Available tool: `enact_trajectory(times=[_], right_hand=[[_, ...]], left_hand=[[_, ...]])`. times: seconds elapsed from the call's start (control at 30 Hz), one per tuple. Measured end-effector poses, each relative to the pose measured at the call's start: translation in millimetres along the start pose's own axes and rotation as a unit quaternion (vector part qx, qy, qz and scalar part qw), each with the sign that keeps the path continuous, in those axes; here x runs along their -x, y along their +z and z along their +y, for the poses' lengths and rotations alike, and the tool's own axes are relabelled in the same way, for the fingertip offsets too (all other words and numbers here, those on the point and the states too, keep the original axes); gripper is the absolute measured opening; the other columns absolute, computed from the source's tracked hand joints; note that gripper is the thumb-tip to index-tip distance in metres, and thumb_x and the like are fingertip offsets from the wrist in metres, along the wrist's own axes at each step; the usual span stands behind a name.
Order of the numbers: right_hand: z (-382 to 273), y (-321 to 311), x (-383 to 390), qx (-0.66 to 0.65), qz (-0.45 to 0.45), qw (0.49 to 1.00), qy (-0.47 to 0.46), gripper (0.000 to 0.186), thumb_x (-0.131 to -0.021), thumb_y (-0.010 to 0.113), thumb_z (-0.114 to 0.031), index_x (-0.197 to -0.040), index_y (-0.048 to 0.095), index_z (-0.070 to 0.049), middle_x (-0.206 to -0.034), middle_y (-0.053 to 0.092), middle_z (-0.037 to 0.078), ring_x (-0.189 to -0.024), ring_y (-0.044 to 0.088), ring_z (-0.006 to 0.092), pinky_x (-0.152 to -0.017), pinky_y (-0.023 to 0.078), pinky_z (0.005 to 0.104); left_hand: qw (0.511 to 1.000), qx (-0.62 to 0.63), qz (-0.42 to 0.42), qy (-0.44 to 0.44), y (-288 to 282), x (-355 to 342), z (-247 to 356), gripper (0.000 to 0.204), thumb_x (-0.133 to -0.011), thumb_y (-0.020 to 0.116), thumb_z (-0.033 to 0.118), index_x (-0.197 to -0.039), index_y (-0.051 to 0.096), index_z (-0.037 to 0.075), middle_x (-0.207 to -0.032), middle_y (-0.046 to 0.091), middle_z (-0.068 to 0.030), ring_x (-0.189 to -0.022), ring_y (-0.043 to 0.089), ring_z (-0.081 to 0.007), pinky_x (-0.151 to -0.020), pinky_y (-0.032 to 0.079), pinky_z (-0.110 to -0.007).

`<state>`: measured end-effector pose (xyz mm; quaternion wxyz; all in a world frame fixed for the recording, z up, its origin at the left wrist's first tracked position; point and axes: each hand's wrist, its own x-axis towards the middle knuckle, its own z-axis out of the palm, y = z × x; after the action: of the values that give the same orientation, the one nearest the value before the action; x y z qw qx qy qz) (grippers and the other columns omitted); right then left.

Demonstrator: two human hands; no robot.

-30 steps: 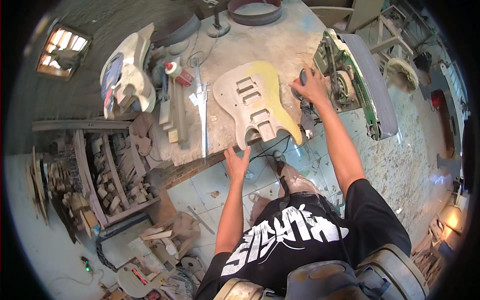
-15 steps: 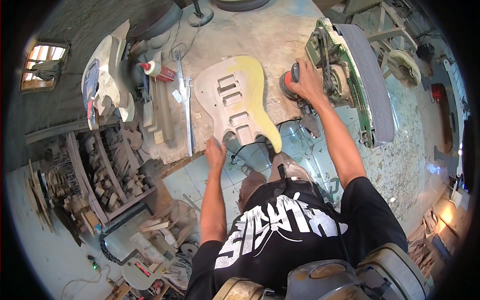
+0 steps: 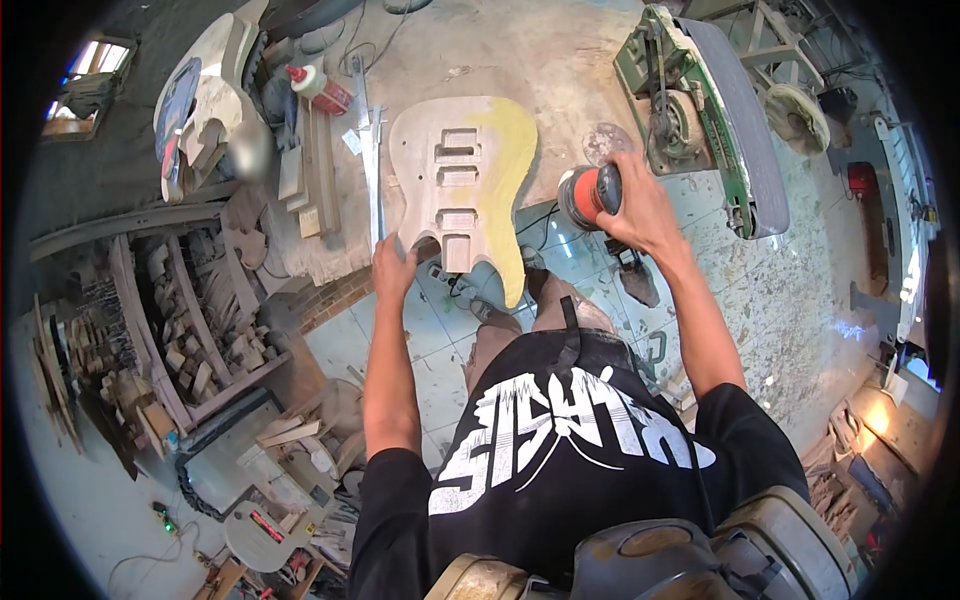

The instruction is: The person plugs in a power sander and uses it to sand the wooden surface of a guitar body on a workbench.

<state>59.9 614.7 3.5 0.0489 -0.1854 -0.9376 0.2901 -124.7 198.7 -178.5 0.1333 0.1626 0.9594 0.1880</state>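
A pale wooden electric guitar body (image 3: pixel 428 150), yellow along its right side and with several routed cavities, lies at the bench's front edge with its horns towards me. My left hand (image 3: pixel 394 268) closes its fingers at the tip of the left horn; the underside of that grip is hidden. To the right of the body, my right hand (image 3: pixel 640 208) is wrapped round a red and black random orbital sander (image 3: pixel 588 197). The sander is off the bench, tilted so its pad faces left, apart from the guitar body.
A green belt sander (image 3: pixel 735 150) stands on the bench's right, near a round disc (image 3: pixel 606 143). Left of the guitar body lie a steel ruler (image 3: pixel 369 150), wooden strips (image 3: pixel 318 170) and a red-and-white bottle (image 3: pixel 320 90). A rack of wood offcuts (image 3: pixel 215 340) sits low left.
My right hand has lifted the sander off the bench towards me and turned it on its side. The guitar body has rotated slightly, its horns swinging left along with my left hand.
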Motion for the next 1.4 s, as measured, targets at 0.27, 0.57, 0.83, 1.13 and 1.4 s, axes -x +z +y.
enact_trajectory(times=[0.27, 0.57, 0.83, 1.13, 1.4], right_hand=[[-27, 38, 24, 0.022, -0.026, 0.997, -0.064, 0.072, -0.069, 0.074, -0.015, -0.138, 0.055, -0.010, -0.125, 0.057, 0.018, -0.115, 0.063, 0.0446, -0.093, 0.056, 0.0533], [-41, 63, -21, 0.042, -0.053, 0.994, -0.081, 0.075, -0.071, 0.079, -0.019, -0.142, 0.057, -0.014, -0.127, 0.057, 0.019, -0.114, 0.063, 0.0454, -0.094, 0.055, 0.0531], [-45, 78, -55, 0.078, -0.071, 0.987, -0.123, 0.074, -0.072, 0.080, -0.017, -0.142, 0.056, -0.016, -0.129, 0.055, 0.020, -0.113, 0.065, 0.0453, -0.088, 0.058, 0.0551], [-65, 101, -80, 0.092, -0.077, 0.985, -0.121, 0.070, -0.074, 0.077, -0.021, -0.141, 0.055, -0.013, -0.129, 0.055, 0.023, -0.112, 0.065, 0.0482, -0.091, 0.056, 0.0555], [-64, 104, -104, 0.133, -0.067, 0.980, -0.133, 0.072, -0.079, 0.076, -0.023, -0.146, 0.050, -0.013, -0.128, 0.055, 0.026, -0.111, 0.065, 0.0506, -0.092, 0.056, 0.0576]], left_hand=[[0.986, 0.140, 0.063, -0.063, 16, -22, 31, 0.068, -0.094, 0.070, 0.036, -0.151, 0.057, 0.002, -0.143, 0.059, -0.0256, -0.135, 0.055, -0.0435, -0.117, 0.042, -0.050], [0.990, 0.074, 0.010, -0.123, 25, -37, 43, 0.058, -0.102, 0.067, 0.039, -0.155, 0.057, 0.020, -0.142, 0.060, -0.0198, -0.131, 0.053, -0.0432, -0.114, 0.042, -0.053], [0.981, 0.091, -0.004, -0.170, 22, -34, 57, 0.055, -0.103, 0.066, 0.037, -0.156, 0.055, 0.024, -0.146, 0.056, -0.0143, -0.136, 0.049, -0.0384, -0.117, 0.039, -0.053], [0.979, 0.116, 0.000, -0.165, 24, -31, 57, 0.055, -0.104, 0.065, 0.034, -0.157, 0.053, 0.024, -0.147, 0.056, -0.0136, -0.139, 0.047, -0.0376, -0.118, 0.036, -0.054], [0.981, 0.115, 0.008, -0.158, 24, -30, 55, 0.055, -0.104, 0.065, 0.033, -0.157, 0.053, 0.025, -0.147, 0.055, -0.0131, -0.138, 0.047, -0.0377, -0.118, 0.036, -0.053]])
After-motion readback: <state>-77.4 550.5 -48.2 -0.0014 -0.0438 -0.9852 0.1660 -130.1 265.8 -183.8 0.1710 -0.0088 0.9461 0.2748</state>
